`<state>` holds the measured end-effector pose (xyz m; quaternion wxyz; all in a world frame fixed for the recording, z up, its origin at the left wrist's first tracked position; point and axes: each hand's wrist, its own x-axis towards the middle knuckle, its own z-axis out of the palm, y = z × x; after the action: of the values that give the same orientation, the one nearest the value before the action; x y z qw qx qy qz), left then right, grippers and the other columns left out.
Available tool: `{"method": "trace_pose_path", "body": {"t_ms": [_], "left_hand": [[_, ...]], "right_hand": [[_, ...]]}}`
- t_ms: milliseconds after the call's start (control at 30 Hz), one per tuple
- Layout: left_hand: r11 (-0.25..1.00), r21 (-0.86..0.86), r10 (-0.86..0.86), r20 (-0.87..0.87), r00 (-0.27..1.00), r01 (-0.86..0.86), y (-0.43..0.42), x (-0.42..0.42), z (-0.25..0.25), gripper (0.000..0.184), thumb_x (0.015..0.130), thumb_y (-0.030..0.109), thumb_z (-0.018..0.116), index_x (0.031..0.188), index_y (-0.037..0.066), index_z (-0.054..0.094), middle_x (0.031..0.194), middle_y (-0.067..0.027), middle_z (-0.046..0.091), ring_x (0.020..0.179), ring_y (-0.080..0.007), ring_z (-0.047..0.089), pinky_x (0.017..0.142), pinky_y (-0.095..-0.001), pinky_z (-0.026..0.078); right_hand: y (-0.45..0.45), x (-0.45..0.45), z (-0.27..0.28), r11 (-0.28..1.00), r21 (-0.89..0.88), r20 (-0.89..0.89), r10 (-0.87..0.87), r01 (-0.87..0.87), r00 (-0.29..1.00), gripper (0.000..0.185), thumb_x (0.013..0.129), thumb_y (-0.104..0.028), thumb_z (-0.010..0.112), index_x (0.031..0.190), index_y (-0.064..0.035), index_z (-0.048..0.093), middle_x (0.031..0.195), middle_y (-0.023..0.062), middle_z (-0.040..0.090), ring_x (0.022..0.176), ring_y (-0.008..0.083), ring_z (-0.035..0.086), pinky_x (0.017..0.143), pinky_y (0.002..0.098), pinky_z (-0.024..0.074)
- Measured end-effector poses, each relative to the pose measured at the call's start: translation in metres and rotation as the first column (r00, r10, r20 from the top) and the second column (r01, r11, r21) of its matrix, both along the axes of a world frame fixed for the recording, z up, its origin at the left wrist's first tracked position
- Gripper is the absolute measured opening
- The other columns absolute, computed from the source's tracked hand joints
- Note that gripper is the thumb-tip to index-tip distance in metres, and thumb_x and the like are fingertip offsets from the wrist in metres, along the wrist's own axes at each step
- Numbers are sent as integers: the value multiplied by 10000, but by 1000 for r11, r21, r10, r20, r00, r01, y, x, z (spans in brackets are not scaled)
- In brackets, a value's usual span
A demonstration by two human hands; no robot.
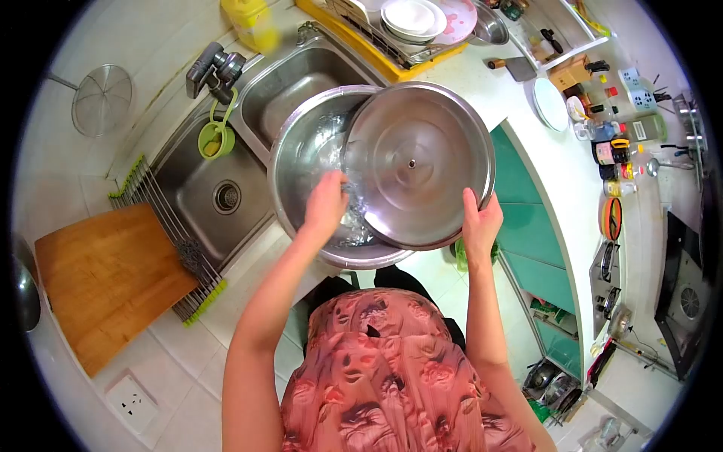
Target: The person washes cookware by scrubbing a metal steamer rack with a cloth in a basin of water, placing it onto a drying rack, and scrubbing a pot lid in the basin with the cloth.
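A large metal basin with clear water in it rests over the edge of the sink. Above its right side, a round metal lid with a small hole in its middle is held tilted. My right hand grips the lid's lower right rim, thumb on top. My left hand is over the water, left of the lid, with its fingers curled together; whether anything small is in them is hidden.
At the left lie a double sink with a faucet, a green strainer and a wooden cutting board on a rack. A dish rack with bowls stands behind; bottles line the right counter.
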<state>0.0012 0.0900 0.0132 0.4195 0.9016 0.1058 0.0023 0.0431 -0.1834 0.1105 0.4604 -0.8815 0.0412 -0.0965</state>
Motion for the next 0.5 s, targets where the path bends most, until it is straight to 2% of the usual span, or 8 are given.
{"method": "trace_pose_path", "body": {"t_ms": [67, 133, 167, 200, 267, 300, 400, 500], "left_hand": [[986, -116, -118, 43, 992, 122, -20, -13, 5, 335, 845, 10, 612, 1177, 29, 574, 1183, -202, 595, 1096, -396, 601, 958, -468, 498], [944, -160, -285, 36, 958, 287, -44, -31, -1, 478, 950, 145, 591, 1393, 1, 482, 1505, -232, 402, 1397, -393, 392, 1159, -430, 349], [931, -125, -343, 30, 939, 344, -48, -33, -3, 537, 980, 233, 559, 1440, -9, 425, 1547, -229, 339, 1435, -396, 328, 1177, -441, 314], [912, -89, -400, 20, 916, 400, -50, -35, -6, 608, 1009, 322, 526, 1487, -19, 369, 1589, -226, 277, 1472, -399, 263, 1196, -452, 278], [887, 165, -410, -151, 899, 432, -33, -11, -9, 716, 1021, 460, 449, 1527, -22, 296, 1624, -211, 203, 1501, -405, 179, 1206, -478, 238], [896, 178, -364, -228, 903, 406, -22, 2, -8, 771, 1022, 516, 401, 1546, -26, 239, 1642, -202, 146, 1521, -381, 117, 1218, -485, 194], [943, 165, -292, -5, 956, 289, -19, 27, -33, 786, 1020, 509, 428, 1555, -23, 203, 1642, -231, 98, 1521, -405, 77, 1229, -487, 146], [894, -195, -361, 223, 906, 404, -58, 29, -25, 797, 1020, 512, 432, 1556, -25, 187, 1642, -244, 62, 1519, -423, 46, 1231, -478, 129]], "right_hand": [[3, -6, -1, 1000, 8, -23, -23, 23, 999, 300, 929, -171, 650, 1140, 41, 634, 948, 176, 718, 851, 269, 687, 797, 372, 520], [5, -9, -8, 998, 48, -11, -42, 43, 999, 293, 929, -149, 650, 1147, 46, 637, 967, 134, 718, 868, 210, 661, 813, 338, 510], [5, -9, -10, 996, 69, -5, -51, 51, 999, 289, 930, -138, 651, 1150, 49, 638, 977, 113, 717, 876, 180, 648, 822, 321, 505], [5, -9, -9, 998, 54, -25, -35, 36, 999, 305, 932, -138, 644, 1172, 48, 624, 1002, 140, 712, 896, 215, 657, 833, 340, 507], [5, -11, -4, 1000, 25, -63, -7, 8, 998, 337, 936, -138, 631, 1216, 47, 596, 1054, 194, 702, 935, 286, 676, 854, 378, 510], [6, -12, -3, 999, 29, -59, -13, 15, 998, 335, 935, -133, 631, 1213, 49, 596, 1053, 194, 701, 935, 286, 676, 854, 379, 511], [9, -19, -6, 999, 35, -45, -17, 19, 999, 327, 933, -120, 629, 1208, 53, 593, 1050, 195, 700, 936, 285, 676, 854, 380, 511], [15, -24, -3, 998, 57, -42, -17, 19, 999, 320, 931, -109, 625, 1205, 53, 588, 1046, 195, 695, 927, 292, 674, 849, 383, 513]]}}
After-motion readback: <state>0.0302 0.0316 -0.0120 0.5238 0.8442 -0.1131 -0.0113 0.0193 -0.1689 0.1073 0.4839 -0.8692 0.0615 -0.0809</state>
